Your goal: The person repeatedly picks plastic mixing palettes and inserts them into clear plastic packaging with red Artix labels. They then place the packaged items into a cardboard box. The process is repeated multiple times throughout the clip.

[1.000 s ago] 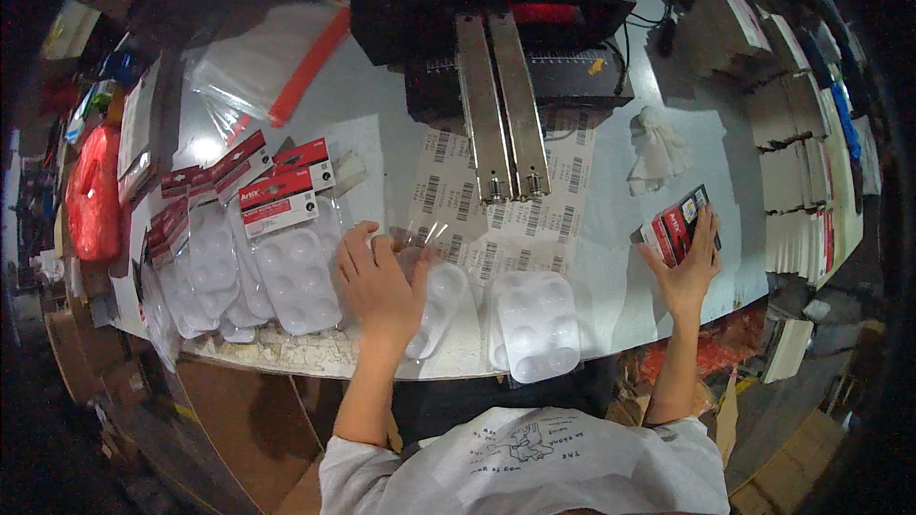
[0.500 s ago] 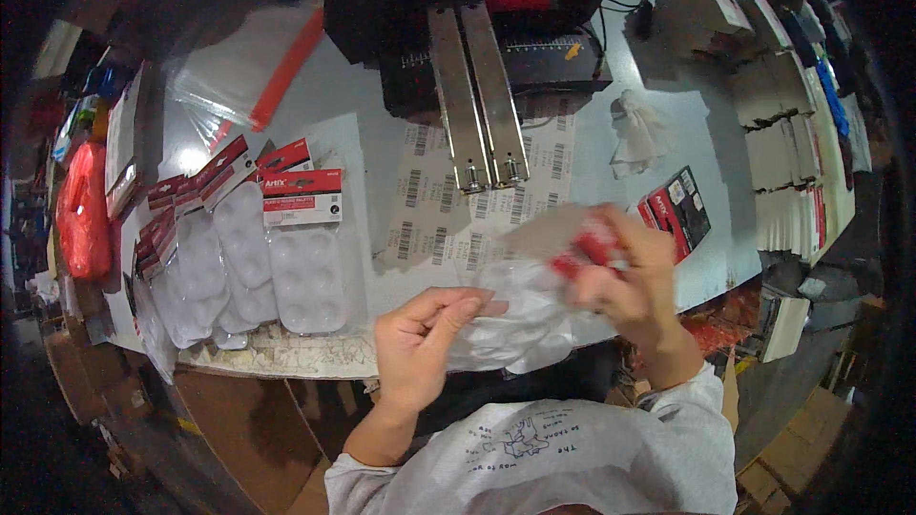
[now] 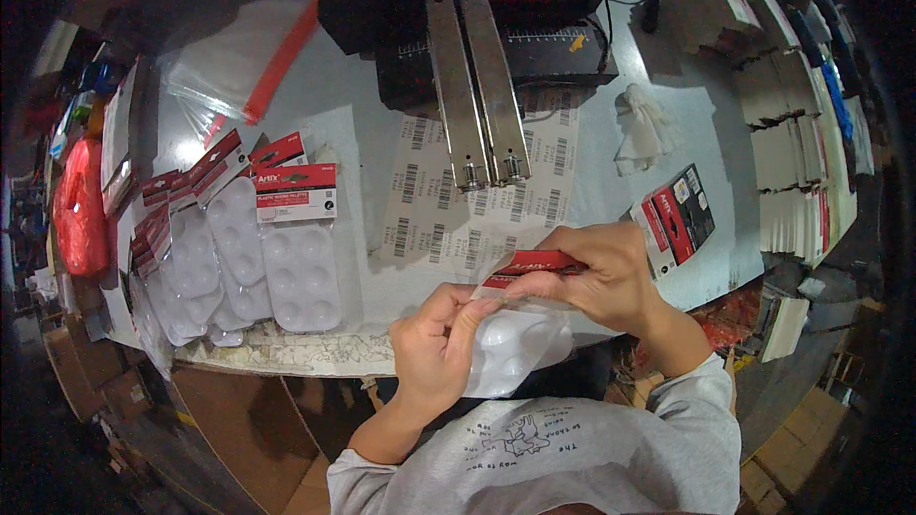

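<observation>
A clear plastic bag with a white paint palette [image 3: 506,348] in it hangs at the table's front edge. My left hand [image 3: 429,348] is closed on the bag's upper left edge, thumb against fingers. A folded red and white header card [image 3: 530,264] sits at the top of the bag, pinched by my right hand [image 3: 611,278], its thumb in front and fingers behind. The two hands are close together. My fingers partly hide the bag's mouth and the card's lower edge. To the right lies a stack of header cards [image 3: 679,219].
Several bagged palettes [image 3: 303,272] overlap at the left, below clear bags with a red strip [image 3: 281,62]. A black machine with metal rails [image 3: 477,100] stands at the back, over a barcode label sheet [image 3: 420,200]. A crumpled white cloth [image 3: 641,133] and card stacks [image 3: 787,148] are on the right.
My right hand has brought the red header card left and onto the bag's top. My left hand has shifted slightly right, still gripping the bag's edge.
</observation>
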Available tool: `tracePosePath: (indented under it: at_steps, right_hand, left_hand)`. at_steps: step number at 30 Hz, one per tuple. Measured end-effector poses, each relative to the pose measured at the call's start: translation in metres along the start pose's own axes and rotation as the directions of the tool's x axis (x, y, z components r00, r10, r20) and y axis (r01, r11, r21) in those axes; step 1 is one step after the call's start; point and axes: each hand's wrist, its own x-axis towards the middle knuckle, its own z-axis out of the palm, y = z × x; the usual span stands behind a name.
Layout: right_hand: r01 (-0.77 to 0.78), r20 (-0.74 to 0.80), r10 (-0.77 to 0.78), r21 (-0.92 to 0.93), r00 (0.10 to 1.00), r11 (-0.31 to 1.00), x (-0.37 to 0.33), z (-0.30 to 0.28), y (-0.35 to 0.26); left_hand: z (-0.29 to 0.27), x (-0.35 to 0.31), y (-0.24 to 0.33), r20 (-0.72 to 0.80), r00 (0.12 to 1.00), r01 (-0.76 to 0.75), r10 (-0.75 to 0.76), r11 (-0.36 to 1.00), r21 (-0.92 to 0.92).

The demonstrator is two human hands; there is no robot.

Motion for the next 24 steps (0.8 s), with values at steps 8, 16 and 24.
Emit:
tracePosePath:
  at_steps: [8,16,24]
  right_hand:
    - [-0.175,-0.004,0.175,0.027,0.985,0.984,0.001,-0.017,0.010]
    - [-0.674,0.410,0.538,0.376,0.736,0.635,-0.027,-0.018,0.026]
    - [-0.682,0.415,0.543,0.490,0.730,0.543,-0.033,-0.009,0.027]
  left_hand:
    - [0.005,0.000,-0.004,-0.162,0.984,-0.073,0.070,0.997,-0.016]
    - [0.005,0.005,-0.017,-0.278,0.960,-0.002,-0.039,0.989,-0.145]
    - [0.005,0.005,-0.022,-0.293,0.956,-0.020,-0.023,0.989,-0.144]
